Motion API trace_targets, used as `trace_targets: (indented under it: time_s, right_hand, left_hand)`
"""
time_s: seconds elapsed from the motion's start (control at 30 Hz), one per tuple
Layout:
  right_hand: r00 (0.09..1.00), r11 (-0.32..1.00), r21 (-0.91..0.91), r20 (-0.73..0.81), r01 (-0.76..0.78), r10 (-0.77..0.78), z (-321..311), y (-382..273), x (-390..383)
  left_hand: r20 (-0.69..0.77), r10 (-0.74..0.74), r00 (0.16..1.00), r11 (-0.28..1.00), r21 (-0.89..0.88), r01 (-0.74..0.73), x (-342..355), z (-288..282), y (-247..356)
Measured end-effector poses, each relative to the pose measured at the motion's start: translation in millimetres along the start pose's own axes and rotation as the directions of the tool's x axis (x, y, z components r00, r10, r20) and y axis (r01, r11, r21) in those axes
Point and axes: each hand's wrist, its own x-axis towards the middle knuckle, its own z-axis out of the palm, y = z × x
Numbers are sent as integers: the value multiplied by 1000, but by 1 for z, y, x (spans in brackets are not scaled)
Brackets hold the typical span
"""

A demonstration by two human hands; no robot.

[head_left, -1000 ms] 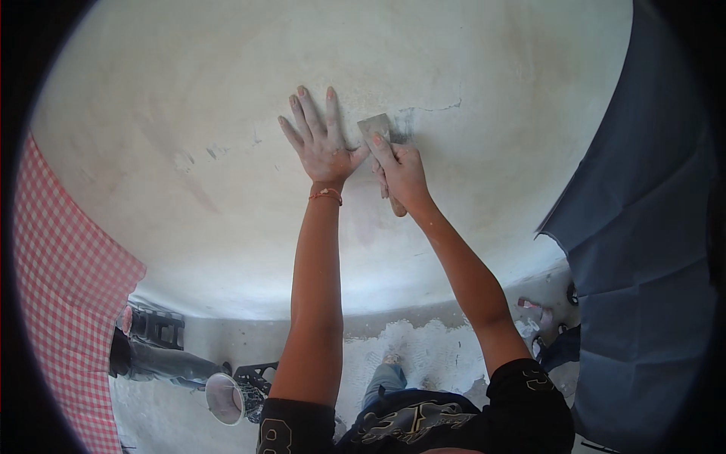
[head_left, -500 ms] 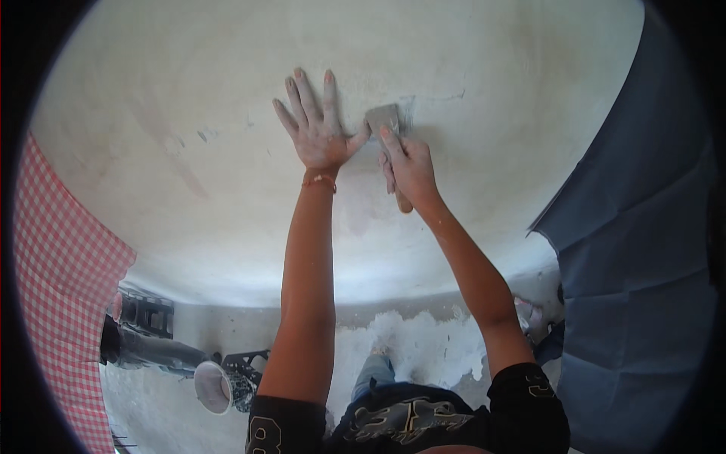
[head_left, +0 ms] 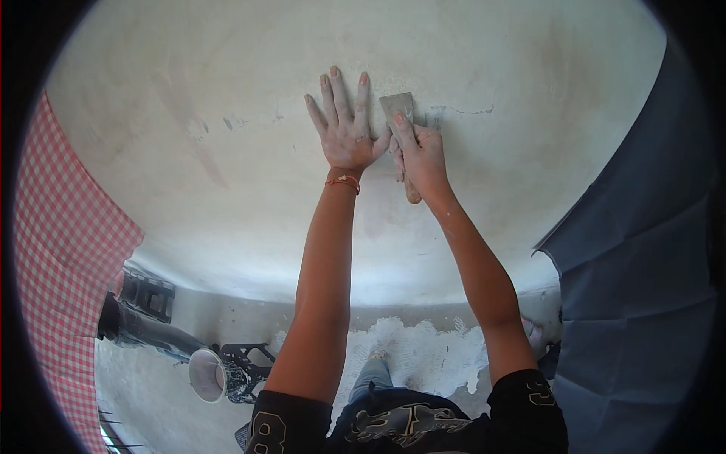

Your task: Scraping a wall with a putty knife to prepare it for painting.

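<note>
My left hand [head_left: 348, 136] lies flat against the pale plastered wall [head_left: 257, 166], fingers spread, its skin dusted with pale powder. Close to its thumb, my right hand [head_left: 425, 160] grips a putty knife [head_left: 396, 105] with a wide grey blade and a wooden handle. The blade points up and rests at the wall, beside a grey smear and a thin dark crack [head_left: 473, 112]. My right thumb presses along the base of the blade. Several small dark marks [head_left: 228, 122] show on the wall left of my left hand.
A red-and-white checked cloth [head_left: 68, 265] hangs at the left, a dark grey cloth [head_left: 635, 303] at the right. Low on the left are a white bucket [head_left: 206, 376], a black stool [head_left: 246, 371] and another person's leg [head_left: 155, 338]. White splatter [head_left: 423, 356] covers part of the floor.
The view has shifted, so the wall marks and both hands appear farther right. The putty knife has moved slightly up and left relative to the crack; my left hand stays spread on the wall.
</note>
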Motion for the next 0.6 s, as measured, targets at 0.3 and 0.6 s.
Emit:
trace_targets:
  time_s: [0.3,0.6]
  right_hand:
    - [1000,998,-61,15,19,-18,2,4,13]
    - [1000,1000,-24,2,3,-3,24,-9,26]
  left_hand:
    - [-1,6,1000,999,-34,-6,0,0,-3]
    - [3,-9,1000,1000,14,9,12,4,-18]
